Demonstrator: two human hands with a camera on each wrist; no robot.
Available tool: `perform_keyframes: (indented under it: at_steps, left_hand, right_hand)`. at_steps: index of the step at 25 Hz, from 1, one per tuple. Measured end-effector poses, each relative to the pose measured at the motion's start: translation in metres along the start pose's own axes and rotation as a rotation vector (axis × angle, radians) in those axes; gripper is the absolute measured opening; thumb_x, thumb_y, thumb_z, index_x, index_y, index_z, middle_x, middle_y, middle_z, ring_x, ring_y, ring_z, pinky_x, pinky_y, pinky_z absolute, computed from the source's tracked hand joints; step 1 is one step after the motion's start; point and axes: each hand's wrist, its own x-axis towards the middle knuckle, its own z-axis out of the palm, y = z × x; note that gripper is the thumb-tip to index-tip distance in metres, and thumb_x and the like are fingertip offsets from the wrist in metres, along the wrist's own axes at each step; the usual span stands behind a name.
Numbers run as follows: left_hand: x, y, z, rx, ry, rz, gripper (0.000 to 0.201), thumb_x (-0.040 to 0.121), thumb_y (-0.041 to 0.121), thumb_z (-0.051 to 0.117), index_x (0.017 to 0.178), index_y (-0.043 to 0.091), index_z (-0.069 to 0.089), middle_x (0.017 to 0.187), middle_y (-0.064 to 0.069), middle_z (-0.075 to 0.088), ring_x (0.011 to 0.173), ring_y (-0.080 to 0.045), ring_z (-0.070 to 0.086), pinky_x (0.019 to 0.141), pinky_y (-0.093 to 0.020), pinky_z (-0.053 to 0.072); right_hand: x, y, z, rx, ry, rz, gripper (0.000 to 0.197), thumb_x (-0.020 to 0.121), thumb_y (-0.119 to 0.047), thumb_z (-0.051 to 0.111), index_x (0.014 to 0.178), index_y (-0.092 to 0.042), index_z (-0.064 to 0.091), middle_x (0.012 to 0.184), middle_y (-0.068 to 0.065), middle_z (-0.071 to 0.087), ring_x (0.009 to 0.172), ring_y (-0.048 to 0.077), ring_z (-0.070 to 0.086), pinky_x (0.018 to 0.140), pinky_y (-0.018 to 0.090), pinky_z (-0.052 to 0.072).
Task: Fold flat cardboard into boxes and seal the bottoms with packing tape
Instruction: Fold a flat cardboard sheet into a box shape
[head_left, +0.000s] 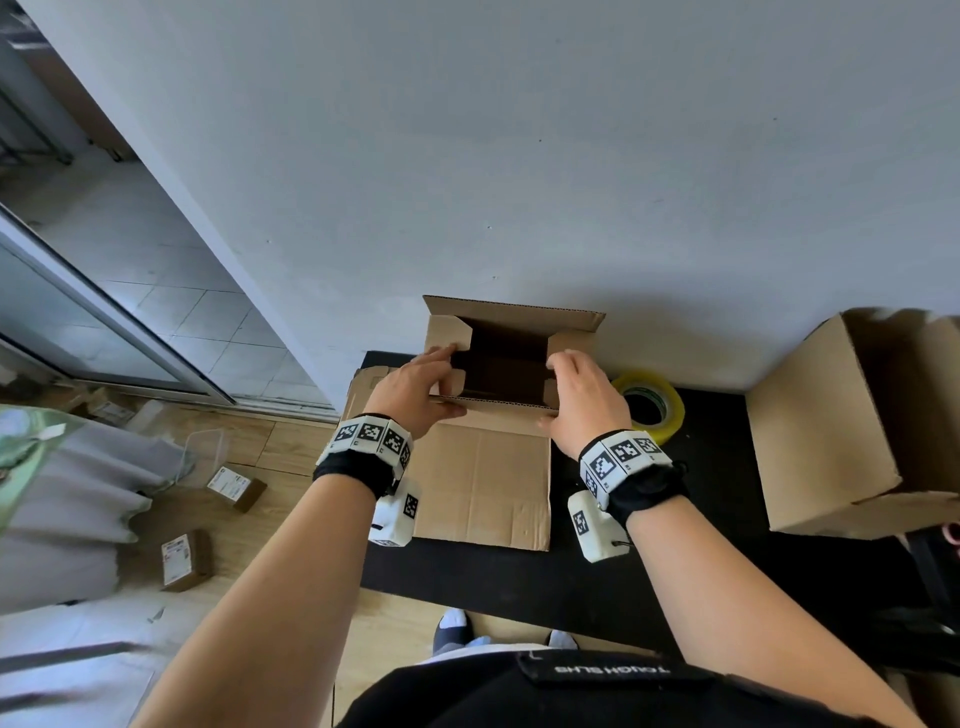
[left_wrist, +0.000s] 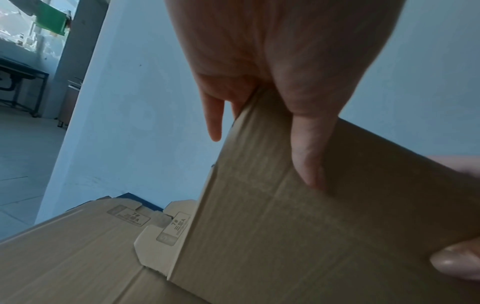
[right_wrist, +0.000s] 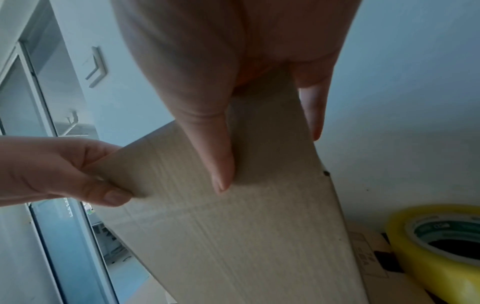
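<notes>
A brown cardboard box (head_left: 483, 467) stands opened up on the black table (head_left: 701, 545) against the wall, its open end up and its dark inside showing. My left hand (head_left: 415, 395) grips the near wall at the left corner, thumb outside (left_wrist: 309, 156), fingers inside pressing the left small flap. My right hand (head_left: 587, 400) grips the same wall at the right corner, thumb outside (right_wrist: 218, 160), fingers over the edge on the right flap. The far flap stands upright. A roll of yellow packing tape (head_left: 652, 405) lies just right of my right hand (right_wrist: 436, 246).
More flat cardboard (left_wrist: 78, 257) lies under the box to the left. A larger folded box (head_left: 852, 421) sits at the table's right end. Small parcels (head_left: 184, 558) lie on the wooden floor at left, beside grey cloth (head_left: 67, 499). The wall (head_left: 519, 156) is right behind.
</notes>
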Motion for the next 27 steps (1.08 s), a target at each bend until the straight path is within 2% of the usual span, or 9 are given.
perform_keyframes:
  at_steps: [4, 6, 8, 11, 13, 16, 19, 22, 27]
  left_hand:
    - [0.014, -0.008, 0.0, 0.025, -0.115, -0.016, 0.032, 0.081, 0.031, 0.076, 0.075, 0.023, 0.046, 0.153, 0.013, 0.038, 0.139, -0.012, 0.038, 0.105, -0.034, 0.037]
    - [0.018, -0.009, 0.002, -0.008, -0.123, -0.029, 0.023, 0.082, 0.034, 0.075, 0.095, 0.024, 0.058, 0.149, 0.014, 0.042, 0.133, -0.014, 0.045, 0.105, -0.034, 0.038]
    - [0.018, -0.01, 0.003, -0.027, -0.12, -0.049, 0.042, 0.081, 0.036, 0.075, 0.119, 0.027, 0.059, 0.138, 0.016, 0.051, 0.124, -0.012, 0.051, 0.1, -0.03, 0.039]
    - [0.022, -0.012, -0.001, -0.276, -0.002, -0.158, 0.025, 0.073, 0.033, 0.083, 0.092, 0.03, 0.067, 0.121, 0.014, 0.064, 0.112, -0.01, 0.059, 0.095, -0.029, 0.044]
    - [0.027, -0.016, 0.001, -0.428, 0.065, -0.214, 0.021, 0.072, 0.027, 0.085, 0.079, 0.019, 0.068, 0.104, 0.012, 0.07, 0.105, -0.01, 0.062, 0.091, -0.028, 0.047]
    - [0.034, -0.013, 0.0, -0.454, 0.126, -0.231, 0.03, 0.073, 0.026, 0.085, 0.08, 0.004, 0.066, 0.093, 0.01, 0.07, 0.093, -0.012, 0.062, 0.075, -0.022, 0.042]
    - [0.043, -0.008, -0.008, -0.405, 0.147, -0.208, 0.026, 0.074, 0.029, 0.084, 0.076, 0.013, 0.064, 0.074, 0.007, 0.061, 0.073, -0.013, 0.054, 0.061, -0.024, 0.038]
    - [0.05, -0.016, -0.004, -0.428, 0.155, -0.267, 0.033, 0.069, 0.035, 0.087, 0.082, 0.026, 0.058, 0.082, 0.004, 0.068, 0.082, -0.015, 0.061, 0.072, -0.029, 0.048]
    - [0.049, -0.01, 0.005, -0.301, 0.181, -0.357, 0.066, 0.083, 0.055, 0.068, 0.136, 0.027, 0.042, 0.114, -0.001, 0.062, 0.107, -0.022, 0.058, 0.083, -0.029, 0.042]
  right_hand:
    - [0.002, 0.0, 0.004, -0.083, -0.057, -0.01, 0.06, 0.088, -0.034, 0.068, 0.141, -0.021, 0.044, 0.14, 0.005, 0.045, 0.135, 0.025, 0.038, 0.087, 0.039, 0.051]
    - [0.005, -0.001, 0.001, -0.084, -0.072, 0.013, 0.051, 0.088, -0.036, 0.066, 0.134, -0.021, 0.048, 0.133, 0.006, 0.052, 0.131, 0.025, 0.045, 0.082, 0.038, 0.051]
    - [0.008, 0.001, -0.001, -0.04, -0.045, 0.007, 0.038, 0.085, -0.039, 0.068, 0.117, -0.022, 0.057, 0.118, 0.002, 0.057, 0.112, 0.023, 0.057, 0.075, 0.035, 0.052]
    - [0.012, 0.01, -0.001, 0.114, 0.018, 0.013, 0.032, 0.081, -0.04, 0.074, 0.104, -0.021, 0.064, 0.112, -0.005, 0.058, 0.097, 0.018, 0.061, 0.078, 0.034, 0.053]
    - [0.015, 0.015, -0.001, 0.228, 0.09, 0.05, 0.035, 0.079, -0.039, 0.077, 0.102, -0.016, 0.066, 0.114, -0.006, 0.057, 0.095, 0.016, 0.059, 0.079, 0.032, 0.051]
    - [0.023, 0.02, -0.002, 0.262, 0.11, 0.102, 0.036, 0.079, -0.044, 0.077, 0.095, -0.013, 0.066, 0.098, 0.0, 0.065, 0.087, 0.02, 0.06, 0.071, 0.028, 0.045]
    - [0.029, 0.021, -0.008, 0.29, 0.142, 0.141, 0.034, 0.076, -0.045, 0.078, 0.081, -0.015, 0.063, 0.075, 0.001, 0.063, 0.075, 0.024, 0.061, 0.062, 0.028, 0.043]
    - [0.032, 0.018, -0.006, 0.305, 0.147, 0.168, 0.037, 0.075, -0.045, 0.08, 0.091, -0.016, 0.063, 0.081, 0.0, 0.064, 0.081, 0.025, 0.062, 0.066, 0.027, 0.042]
    - [0.034, 0.018, 0.017, 0.368, 0.297, 0.187, 0.053, 0.084, -0.054, 0.067, 0.119, -0.016, 0.055, 0.115, 0.001, 0.063, 0.1, 0.021, 0.061, 0.075, 0.029, 0.044]
